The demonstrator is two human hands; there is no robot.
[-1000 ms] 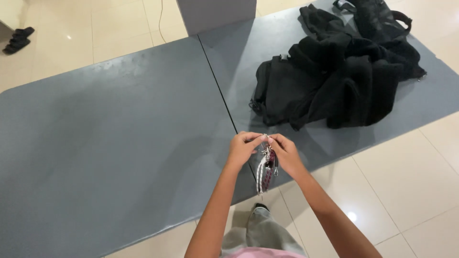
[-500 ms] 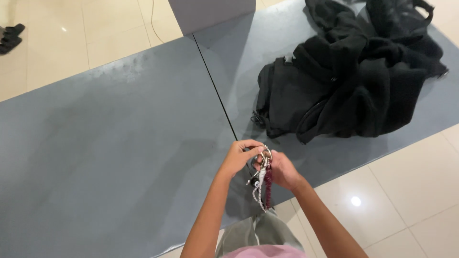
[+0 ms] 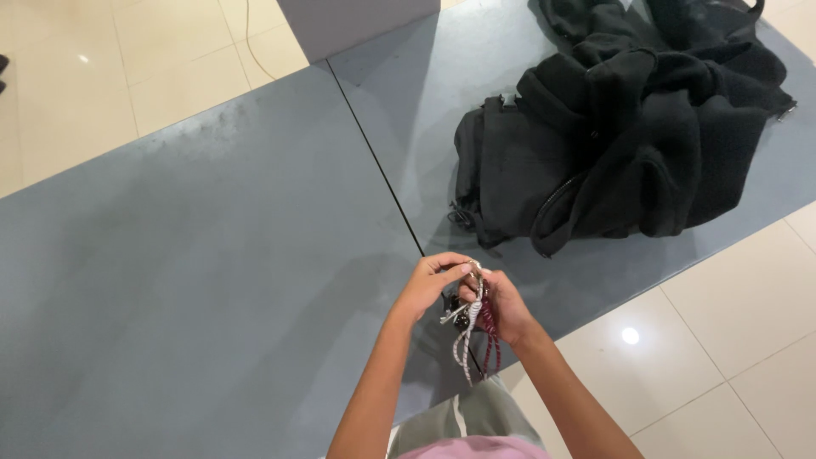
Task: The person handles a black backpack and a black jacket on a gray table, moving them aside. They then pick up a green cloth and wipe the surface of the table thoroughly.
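Cords point(image 3: 474, 340), a small bundle in white and dark red with what looks like a metal ring or clip at the top, hang between my two hands just above the near edge of the grey surface point(image 3: 195, 280). My left hand point(image 3: 429, 285) has its fingers pinched on the top of the bundle, and my right hand point(image 3: 501, 306) is curled around it from the other side, so both are clenched on the same little knot of cord and metal. The loose ends dangle free below my hands, over the edge and above my lap. From here I judge the main risk to be a slip: the grip is only at the very top, and a tug from one hand against the other could pull the ring out and drop the bundle to the tiled floor point(image 3: 722, 340). A black bag with a dark garment heaped on it point(image 3: 620, 144) sits well apart, toward the far right corner.
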